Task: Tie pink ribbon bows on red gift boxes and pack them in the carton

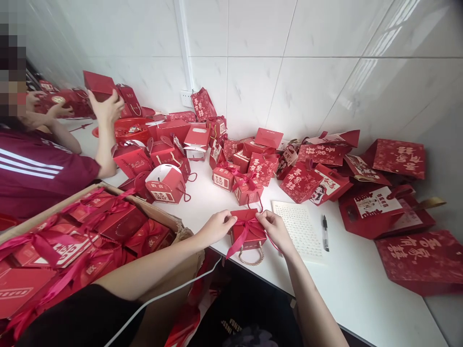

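Left hand point(216, 227) and right hand point(277, 228) pinch ribbon point(248, 229) at ten and two o'clock; box point(254, 242) likely light, crushable: grip edges.

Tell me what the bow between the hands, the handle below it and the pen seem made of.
Bow: probably satin ribbon, given its soft sheen and limp tails.
Handle: twisted cord, by its spiral strands; fibre unclear.
Pen: likely smooth plastic, with a see-through barrel and dark upper part.
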The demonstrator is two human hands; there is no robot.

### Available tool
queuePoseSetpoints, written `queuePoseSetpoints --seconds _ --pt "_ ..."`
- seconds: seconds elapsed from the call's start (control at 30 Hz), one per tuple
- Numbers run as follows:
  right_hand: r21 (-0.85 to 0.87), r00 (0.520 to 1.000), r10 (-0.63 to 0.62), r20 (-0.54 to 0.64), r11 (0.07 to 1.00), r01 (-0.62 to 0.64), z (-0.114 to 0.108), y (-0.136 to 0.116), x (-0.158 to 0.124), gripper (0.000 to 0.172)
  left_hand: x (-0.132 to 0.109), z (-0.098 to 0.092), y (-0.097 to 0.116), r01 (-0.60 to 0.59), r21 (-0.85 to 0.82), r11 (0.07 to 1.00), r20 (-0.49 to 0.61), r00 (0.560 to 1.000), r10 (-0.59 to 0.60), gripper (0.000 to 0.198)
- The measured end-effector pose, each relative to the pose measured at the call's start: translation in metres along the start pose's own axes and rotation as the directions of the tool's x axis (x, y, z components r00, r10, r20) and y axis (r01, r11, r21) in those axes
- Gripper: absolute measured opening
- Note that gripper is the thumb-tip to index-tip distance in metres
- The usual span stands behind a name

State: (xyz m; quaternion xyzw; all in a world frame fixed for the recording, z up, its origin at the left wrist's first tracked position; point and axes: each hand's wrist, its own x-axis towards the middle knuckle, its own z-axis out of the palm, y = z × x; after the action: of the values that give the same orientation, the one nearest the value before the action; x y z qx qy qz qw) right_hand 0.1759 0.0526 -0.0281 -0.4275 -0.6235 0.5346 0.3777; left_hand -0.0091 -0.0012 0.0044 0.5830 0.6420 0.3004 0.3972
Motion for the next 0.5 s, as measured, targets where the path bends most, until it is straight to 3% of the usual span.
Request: queuePoseSetpoints --seconds 0.23,0.43,0.5 --pt "0.162 0.997 -0.018 -0.073 0.986 0.029 0.0043 0.0087 -0.0056 0.041 -0.0045 0.0069 0.0044 -0.043 0.227 0.973 -0.049 0.997 0.055 0.024" --pt "0.110 0.998 -0.016 -0.057 0.994 0.023 0.0013 0.0093 -0.0034 0.044 -0.0047 0.0070 0.0053 -0.046 0.269 0.962 -0.057 0.996 0.064 0.022" --pt "0.010 0.996 -0.035 -0.080 0.999 0.036 -0.0027 0.0039 -0.0055 0.040 -0.0039 0.0056 0.0045 -0.050 0.227 0.973 -0.060 0.996 0.065 0.023"
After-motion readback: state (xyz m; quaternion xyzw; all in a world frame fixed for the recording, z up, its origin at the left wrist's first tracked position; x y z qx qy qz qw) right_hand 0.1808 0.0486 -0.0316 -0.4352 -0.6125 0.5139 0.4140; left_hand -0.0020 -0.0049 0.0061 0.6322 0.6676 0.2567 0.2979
